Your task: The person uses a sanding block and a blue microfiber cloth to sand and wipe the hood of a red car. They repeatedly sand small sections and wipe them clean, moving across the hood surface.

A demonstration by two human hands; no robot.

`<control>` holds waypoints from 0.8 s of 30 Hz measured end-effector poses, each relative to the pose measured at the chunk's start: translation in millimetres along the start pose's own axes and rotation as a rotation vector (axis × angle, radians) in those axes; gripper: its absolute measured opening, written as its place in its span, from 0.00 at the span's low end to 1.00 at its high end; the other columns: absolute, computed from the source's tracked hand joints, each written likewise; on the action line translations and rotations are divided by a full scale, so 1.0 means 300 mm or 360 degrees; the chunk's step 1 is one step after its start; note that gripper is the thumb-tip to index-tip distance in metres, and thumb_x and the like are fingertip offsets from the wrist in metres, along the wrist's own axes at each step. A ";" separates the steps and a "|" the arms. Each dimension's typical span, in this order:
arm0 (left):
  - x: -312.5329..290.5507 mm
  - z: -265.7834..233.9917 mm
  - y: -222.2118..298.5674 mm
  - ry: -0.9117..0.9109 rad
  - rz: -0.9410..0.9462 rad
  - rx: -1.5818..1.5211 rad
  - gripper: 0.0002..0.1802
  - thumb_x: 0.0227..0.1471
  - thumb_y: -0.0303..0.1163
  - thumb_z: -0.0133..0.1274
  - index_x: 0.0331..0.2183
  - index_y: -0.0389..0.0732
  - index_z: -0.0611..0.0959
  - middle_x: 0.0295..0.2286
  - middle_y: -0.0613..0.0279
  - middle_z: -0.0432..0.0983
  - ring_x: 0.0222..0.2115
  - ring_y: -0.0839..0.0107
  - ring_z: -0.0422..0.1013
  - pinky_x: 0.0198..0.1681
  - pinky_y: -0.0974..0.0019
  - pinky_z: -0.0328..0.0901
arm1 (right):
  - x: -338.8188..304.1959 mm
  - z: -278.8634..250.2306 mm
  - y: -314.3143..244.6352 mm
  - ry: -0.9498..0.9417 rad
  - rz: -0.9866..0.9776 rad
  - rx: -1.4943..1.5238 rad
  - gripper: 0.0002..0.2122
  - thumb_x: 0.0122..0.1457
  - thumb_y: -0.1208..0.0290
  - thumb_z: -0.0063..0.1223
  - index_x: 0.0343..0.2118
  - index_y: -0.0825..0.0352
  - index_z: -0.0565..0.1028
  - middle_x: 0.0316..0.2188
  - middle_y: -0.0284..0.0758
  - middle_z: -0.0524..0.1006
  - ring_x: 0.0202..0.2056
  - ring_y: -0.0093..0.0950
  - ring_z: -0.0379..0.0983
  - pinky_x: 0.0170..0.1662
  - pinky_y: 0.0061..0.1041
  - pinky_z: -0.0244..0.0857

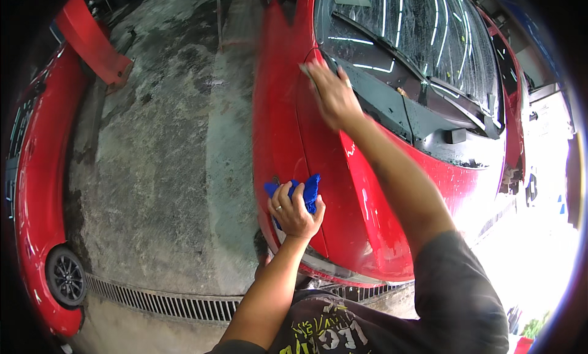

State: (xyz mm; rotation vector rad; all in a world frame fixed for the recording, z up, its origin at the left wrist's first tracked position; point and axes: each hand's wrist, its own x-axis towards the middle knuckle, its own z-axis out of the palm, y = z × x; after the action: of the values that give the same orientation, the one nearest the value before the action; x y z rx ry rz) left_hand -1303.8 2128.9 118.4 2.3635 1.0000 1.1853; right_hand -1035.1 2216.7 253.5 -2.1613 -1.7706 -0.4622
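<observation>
My left hand (295, 212) holds a bunched blue cloth (311, 191) against the red car's (285, 127) front corner. Folds of the cloth stick out past the fingers. Farther up, my right hand (334, 96) lies on the red panel beside the base of the windshield (422, 23), its fingers pressed together and slightly blurred. A small greyish edge shows at those fingertips; what it belongs to I cannot make out. Close to this hand run the black cowl (383, 102) and a wiper arm (392, 50). Water drops or spots cover the glass.
Another red car (43, 188) stands at the far left, behind a red slanted post (92, 41). Between the cars lies a stained concrete floor (159, 158). A metal drain grate (159, 305) crosses the floor near my body. Bright light fills the right side.
</observation>
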 end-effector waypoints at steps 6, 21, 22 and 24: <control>0.000 0.004 -0.011 0.0049 0.0003 0.0045 0.29 0.57 0.50 0.63 0.53 0.42 0.81 0.54 0.46 0.74 0.56 0.42 0.69 0.62 0.35 0.60 | -0.600 -0.298 -0.053 -0.0402 0.0172 0.0259 0.24 0.76 0.69 0.51 0.72 0.63 0.69 0.72 0.48 0.70 0.75 0.45 0.63 0.77 0.53 0.51; 0.004 0.013 -0.016 0.0069 0.0012 0.0167 0.28 0.60 0.50 0.60 0.53 0.41 0.80 0.53 0.49 0.74 0.56 0.47 0.70 0.63 0.36 0.59 | -0.503 -0.247 0.140 -0.0575 -0.0298 -0.0158 0.27 0.79 0.61 0.43 0.77 0.63 0.62 0.81 0.39 0.57 0.81 0.35 0.49 0.83 0.51 0.38; 0.002 0.032 0.011 0.0068 0.0022 0.0128 0.28 0.60 0.50 0.60 0.54 0.41 0.80 0.53 0.49 0.74 0.56 0.46 0.70 0.63 0.36 0.59 | -0.403 -0.196 0.143 -0.0429 -0.0326 -0.0148 0.27 0.79 0.61 0.41 0.77 0.63 0.62 0.81 0.38 0.58 0.81 0.34 0.50 0.83 0.51 0.38; -0.005 0.045 0.029 0.0053 0.0022 0.0083 0.28 0.60 0.50 0.60 0.53 0.41 0.80 0.53 0.49 0.74 0.56 0.46 0.70 0.63 0.36 0.59 | -0.354 -0.165 0.158 -0.0326 -0.0354 -0.0186 0.27 0.80 0.60 0.40 0.77 0.63 0.62 0.80 0.38 0.59 0.81 0.34 0.51 0.82 0.51 0.40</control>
State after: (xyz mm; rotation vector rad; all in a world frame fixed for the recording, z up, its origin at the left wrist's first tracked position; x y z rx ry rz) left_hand -1289.9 2122.0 114.1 2.4017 1.0389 1.2214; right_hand -1010.9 2092.6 250.5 -2.1653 -2.1601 -0.4176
